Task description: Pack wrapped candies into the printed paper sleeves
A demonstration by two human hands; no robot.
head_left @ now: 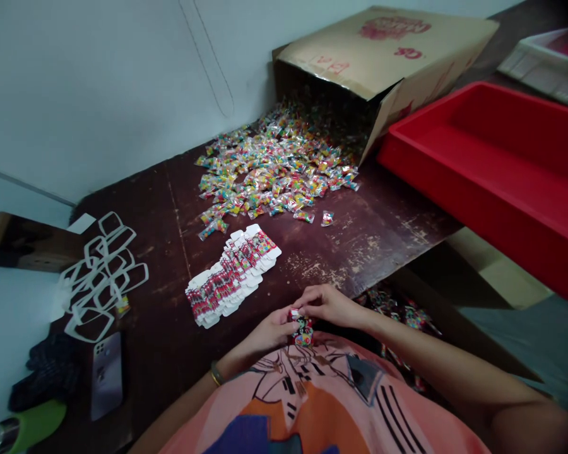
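The work looks partway along, with one small printed carton [303,335] in hand and plenty left: a fanned row of flat cartons [234,275] lies untouched ahead and to the left of the hands, and a large heap of candy packets [274,173] sits loose beyond it, spilling from a cardboard box [430,41]. Whether the carton in hand is filled or closed cannot be told; a white part shows at its top. Below the table edge, beside the right forearm, lie colourful pieces [397,309], too dim to judge as finished or not. The carton is between the two hands, close against the shirt [322,403]: the left hand [275,329] grips its side, and the right hand [329,307] pinches near its upper end, fingers drawn together.
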